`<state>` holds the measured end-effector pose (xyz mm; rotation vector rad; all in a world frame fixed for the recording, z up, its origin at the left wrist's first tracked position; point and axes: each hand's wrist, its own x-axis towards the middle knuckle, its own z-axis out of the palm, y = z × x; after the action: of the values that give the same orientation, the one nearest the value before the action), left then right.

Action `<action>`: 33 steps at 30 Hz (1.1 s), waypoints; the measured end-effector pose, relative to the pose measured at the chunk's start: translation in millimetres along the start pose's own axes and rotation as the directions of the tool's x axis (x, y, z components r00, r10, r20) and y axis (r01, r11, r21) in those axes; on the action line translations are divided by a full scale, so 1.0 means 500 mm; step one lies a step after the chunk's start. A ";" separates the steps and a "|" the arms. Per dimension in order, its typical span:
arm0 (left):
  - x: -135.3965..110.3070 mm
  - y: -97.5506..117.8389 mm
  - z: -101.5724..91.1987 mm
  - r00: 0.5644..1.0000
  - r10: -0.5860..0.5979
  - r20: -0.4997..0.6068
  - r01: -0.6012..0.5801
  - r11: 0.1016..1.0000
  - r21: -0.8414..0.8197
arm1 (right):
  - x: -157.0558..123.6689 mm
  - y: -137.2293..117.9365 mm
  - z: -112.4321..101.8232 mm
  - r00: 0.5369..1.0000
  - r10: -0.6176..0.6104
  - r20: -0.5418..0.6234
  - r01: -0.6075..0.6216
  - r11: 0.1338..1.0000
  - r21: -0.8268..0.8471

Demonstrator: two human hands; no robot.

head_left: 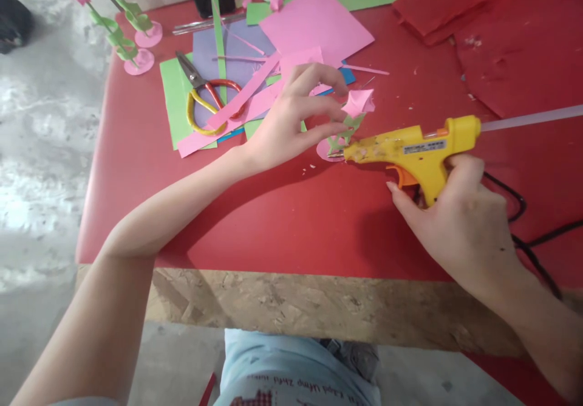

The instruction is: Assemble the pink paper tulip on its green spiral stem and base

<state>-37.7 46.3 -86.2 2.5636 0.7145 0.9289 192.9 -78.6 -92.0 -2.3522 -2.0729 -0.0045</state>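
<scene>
A pink paper flower [359,102] with a green paper stem and leaves stands on a round pink paper base [324,150]. My left hand [310,105] reaches in from the left, its fingers curled and its fingertips at the flower's stem. My right hand [469,223] is wrapped around the handle of a yellow hot glue gun [401,144] with an orange trigger. The gun's metal nozzle points left and lies right at the base, near the foot of the stem. A pale glue stick [528,118] juts from the gun's back.
Scissors [204,93] with red and yellow handles lie among pink, green and purple paper sheets [319,26]. Two finished-looking paper flowers [122,47] stand at the far left corner. Red crumpled paper [437,5] lies far right. A black cord [537,260] trails at right.
</scene>
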 end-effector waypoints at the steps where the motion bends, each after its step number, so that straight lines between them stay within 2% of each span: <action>1: 0.001 0.002 0.000 1.000 -0.012 0.000 0.012 1.000 0.007 | 0.000 0.001 0.001 1.000 -0.011 -0.006 0.011 1.000 -0.009; 6: 0.005 0.007 0.001 0.992 -0.117 0.036 0.115 0.992 0.048 | -0.004 0.006 0.009 0.993 -0.080 -0.088 0.077 0.997 -0.030; 14: 0.002 0.003 -0.003 0.997 -0.051 0.055 0.050 0.999 0.014 | -0.004 0.010 0.022 0.981 -0.109 -0.161 0.104 0.994 -0.041; 18: 0.001 0.003 -0.001 1.000 -0.001 -0.003 0.000 0.999 -0.032 | -0.006 0.015 0.021 0.982 -0.093 -0.167 0.082 0.994 -0.070; 24: 0.003 0.004 -0.004 0.998 -0.032 0.049 0.031 0.999 0.011 | -0.006 0.015 0.020 0.984 -0.082 -0.159 0.076 0.996 -0.042; 28: 0.003 0.003 -0.004 0.999 -0.001 0.044 0.001 1.000 0.015 | -0.005 0.015 0.018 0.985 -0.091 -0.145 0.086 0.995 -0.045; 33: 0.001 -0.001 -0.002 0.998 -0.027 0.061 0.024 0.998 0.050 | -0.005 0.016 0.015 0.996 -0.021 -0.083 0.019 0.999 -0.036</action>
<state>-38.4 47.3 -85.3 2.6072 0.7595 0.8300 200.5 -82.2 -99.5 -2.3078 -2.0747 -0.1383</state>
